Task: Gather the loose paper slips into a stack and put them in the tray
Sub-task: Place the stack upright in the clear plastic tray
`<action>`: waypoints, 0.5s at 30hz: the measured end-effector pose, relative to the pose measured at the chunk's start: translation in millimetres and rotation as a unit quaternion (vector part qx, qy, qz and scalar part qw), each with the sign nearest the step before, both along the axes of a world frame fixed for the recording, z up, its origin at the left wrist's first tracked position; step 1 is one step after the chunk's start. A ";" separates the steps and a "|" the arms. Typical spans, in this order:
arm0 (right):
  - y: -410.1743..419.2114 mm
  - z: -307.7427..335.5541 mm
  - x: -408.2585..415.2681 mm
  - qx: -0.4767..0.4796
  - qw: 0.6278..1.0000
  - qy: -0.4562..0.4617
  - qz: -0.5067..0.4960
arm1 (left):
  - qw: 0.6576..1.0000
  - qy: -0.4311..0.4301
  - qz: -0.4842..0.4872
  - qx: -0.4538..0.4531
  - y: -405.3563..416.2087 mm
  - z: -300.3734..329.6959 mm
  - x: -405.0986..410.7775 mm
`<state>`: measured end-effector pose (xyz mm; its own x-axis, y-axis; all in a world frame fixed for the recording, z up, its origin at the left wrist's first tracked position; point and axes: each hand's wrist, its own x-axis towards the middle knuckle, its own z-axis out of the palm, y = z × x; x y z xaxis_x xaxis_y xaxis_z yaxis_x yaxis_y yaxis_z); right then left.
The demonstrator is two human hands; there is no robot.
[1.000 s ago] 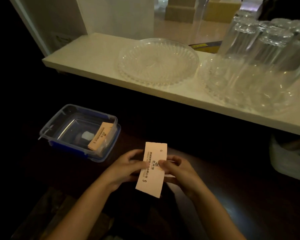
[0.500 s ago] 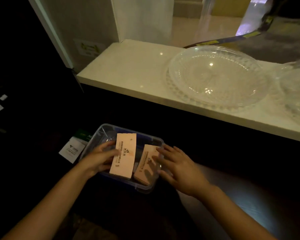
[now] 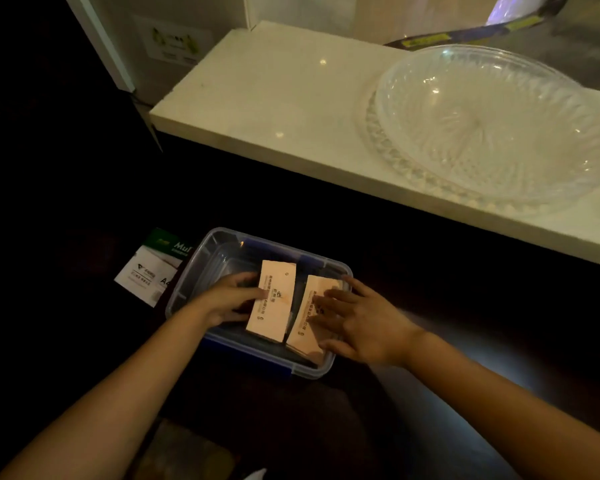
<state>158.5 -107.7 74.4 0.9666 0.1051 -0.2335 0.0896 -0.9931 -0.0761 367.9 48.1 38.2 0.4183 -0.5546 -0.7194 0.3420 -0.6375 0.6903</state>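
While one stack of slips (image 3: pixel 274 301) is pinched by the left hand (image 3: pixel 231 299) inside the tray (image 3: pixel 201 261), a second stack (image 3: pixel 307 318) toward its right wall is pressed under the spread fingers (image 3: pixel 329 296) of the right hand (image 3: pixel 364 323); both long axes run near-to-far, side by side.

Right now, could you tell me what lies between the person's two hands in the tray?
In the head view, two pink paper stacks lie side by side in the clear tray between the left hand and right hand: the left stack and right stack.
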 end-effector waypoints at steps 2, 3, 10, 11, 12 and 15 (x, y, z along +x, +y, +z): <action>0.4 -0.9 0.2 0.008 1.000 0.000 -0.005 | 1.000 0.003 -0.012 0.008 -0.4 1.1 -4.6; 0.1 -0.5 0.5 0.012 1.000 0.000 -0.006 | 0.999 -0.004 -0.029 0.015 -1.6 2.3 -6.6; -1.2 1.1 0.3 0.023 1.000 0.000 -0.001 | 0.990 -0.070 -0.111 0.050 -11.2 6.7 -19.1; -1.3 1.7 0.4 0.024 1.000 0.001 0.000 | 0.988 -0.081 -0.117 0.055 -11.4 7.6 -20.4; -1.6 2.2 0.4 0.023 1.000 0.002 0.003 | 0.986 -0.095 -0.122 0.059 -11.1 7.1 -21.3; -2.1 2.1 -0.1 0.017 1.000 -0.001 0.005 | 0.981 -0.140 -0.121 0.064 -10.9 5.1 -22.5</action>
